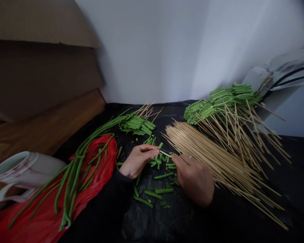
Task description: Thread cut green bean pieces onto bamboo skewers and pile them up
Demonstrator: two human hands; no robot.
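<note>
My left hand [138,161] is closed in a pinch, with a short piece of green bean [160,145] at its fingertips. Between my two hands runs a thin bamboo skewer [165,154], its near end inside the closed fingers of my right hand [195,178]. The skewer's tip meets the left fingertips; whether it has gone into the bean is too small to tell. Below and between the hands, loose cut bean pieces [164,190] lie scattered on a black plastic sheet [142,224]. Beside my right hand is a large pile of bare skewers [215,152].
Skewered bean pieces form a small stack [136,125] at the back and a larger stack [220,101] at the back right. Long uncut beans [73,179] lie on a red plastic bag [96,179] at left, by a tipped white pitcher [45,168]. A white wall [152,50] stands behind.
</note>
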